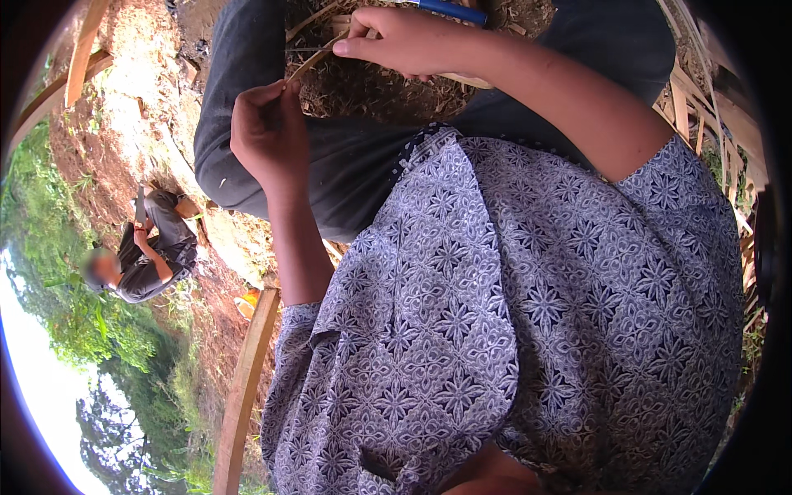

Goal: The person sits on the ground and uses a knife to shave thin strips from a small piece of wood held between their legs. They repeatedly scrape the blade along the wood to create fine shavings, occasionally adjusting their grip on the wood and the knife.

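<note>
Patterned blue shirt fills near view. Thin bamboo strip held over lap: left hand pinched on lower end, right hand closed on upper end beside blue-handled tool. Strip best kept taut, pinch firm, pull even.

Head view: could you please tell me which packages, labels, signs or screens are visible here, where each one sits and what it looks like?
None: no package, label, sign or screen shows in this view.
Left hand: pinches a thin pale strip over the lap.
Right hand: grips the same strip farther up, beside a blue handle.
Other person: sits on the soil at left, in grey clothing.
</note>
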Motion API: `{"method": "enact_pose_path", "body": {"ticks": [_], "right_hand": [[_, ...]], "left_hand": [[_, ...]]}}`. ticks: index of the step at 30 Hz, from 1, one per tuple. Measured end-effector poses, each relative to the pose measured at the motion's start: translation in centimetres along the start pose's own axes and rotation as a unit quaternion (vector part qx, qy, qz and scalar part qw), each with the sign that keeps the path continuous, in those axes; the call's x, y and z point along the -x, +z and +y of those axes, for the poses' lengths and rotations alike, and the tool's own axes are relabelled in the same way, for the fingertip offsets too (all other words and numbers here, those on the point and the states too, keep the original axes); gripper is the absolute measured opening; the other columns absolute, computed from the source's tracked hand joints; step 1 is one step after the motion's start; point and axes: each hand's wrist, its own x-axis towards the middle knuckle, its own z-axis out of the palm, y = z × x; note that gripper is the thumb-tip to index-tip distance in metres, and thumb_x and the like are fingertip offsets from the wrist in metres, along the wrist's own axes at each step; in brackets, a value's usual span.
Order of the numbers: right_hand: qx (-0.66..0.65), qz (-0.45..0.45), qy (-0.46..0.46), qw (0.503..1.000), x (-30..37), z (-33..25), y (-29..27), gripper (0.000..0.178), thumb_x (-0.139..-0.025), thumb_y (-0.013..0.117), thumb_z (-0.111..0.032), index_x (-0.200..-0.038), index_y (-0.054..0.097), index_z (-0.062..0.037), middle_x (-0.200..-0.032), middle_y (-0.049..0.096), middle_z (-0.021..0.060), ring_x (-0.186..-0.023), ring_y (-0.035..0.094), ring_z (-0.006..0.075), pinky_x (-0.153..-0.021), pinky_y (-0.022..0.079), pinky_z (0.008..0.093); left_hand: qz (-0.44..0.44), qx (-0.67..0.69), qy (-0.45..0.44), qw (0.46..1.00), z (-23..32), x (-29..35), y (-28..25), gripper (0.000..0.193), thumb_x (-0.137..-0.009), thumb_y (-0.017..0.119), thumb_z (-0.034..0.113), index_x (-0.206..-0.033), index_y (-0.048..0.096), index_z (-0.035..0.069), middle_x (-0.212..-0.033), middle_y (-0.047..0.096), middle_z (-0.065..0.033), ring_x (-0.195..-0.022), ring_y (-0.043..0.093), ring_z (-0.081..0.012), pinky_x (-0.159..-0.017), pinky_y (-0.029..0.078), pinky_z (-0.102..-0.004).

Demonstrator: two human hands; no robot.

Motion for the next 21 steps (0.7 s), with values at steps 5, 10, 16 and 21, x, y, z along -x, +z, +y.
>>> {"method": "enact_pose_path", "body": {"ticks": [5,10,16,21], "right_hand": [[0.029,-0.021,-0.018,0.999,0.8,-1.6,0.8,0.039,-0.104,0.059,-0.047,-0.112,0.059,-0.0088,-0.059,0.055,0.0022,-0.045,0.053,0.0114,-0.041,0.041,0.0295],[0.056,-0.017,-0.030,0.998,1.0,-1.1,0.4,0.040,-0.104,0.059,-0.048,-0.110,0.059,-0.0086,-0.060,0.055,0.0022,-0.046,0.055,0.0117,-0.043,0.042,0.0289],[0.074,0.017,-0.059,0.995,-0.2,1.1,0.7,0.043,-0.101,0.062,-0.052,-0.106,0.060,-0.0090,-0.062,0.057,0.0032,-0.050,0.057,0.0129,-0.046,0.043,0.0322],[0.095,0.036,-0.050,0.994,-1.6,4.8,0.5,0.043,-0.101,0.062,-0.053,-0.107,0.061,-0.0107,-0.065,0.059,0.0029,-0.051,0.058,0.0134,-0.048,0.043,0.0329]], "left_hand": [[-0.020,-0.080,0.064,0.995,1.7,0.1,0.7,0.015,-0.085,0.083,-0.001,-0.091,0.069,0.003,-0.088,0.074,-0.0054,-0.081,0.068,-0.0100,-0.075,0.055,-0.0266],[-0.025,-0.116,0.116,0.986,3.4,0.0,1.0,0.017,-0.083,0.083,-0.001,-0.088,0.068,0.003,-0.084,0.072,-0.0079,-0.076,0.070,-0.0164,-0.072,0.054,-0.0293],[-0.033,-0.124,0.123,0.984,4.2,-0.5,0.9,0.017,-0.083,0.083,-0.001,-0.087,0.068,0.003,-0.083,0.071,-0.0080,-0.075,0.069,-0.0169,-0.069,0.055,-0.0296],[-0.046,-0.108,0.104,0.988,4.4,-0.5,0.5,0.015,-0.083,0.082,-0.003,-0.088,0.069,0.003,-0.085,0.071,-0.0081,-0.076,0.070,-0.0163,-0.069,0.055,-0.0287]]}}
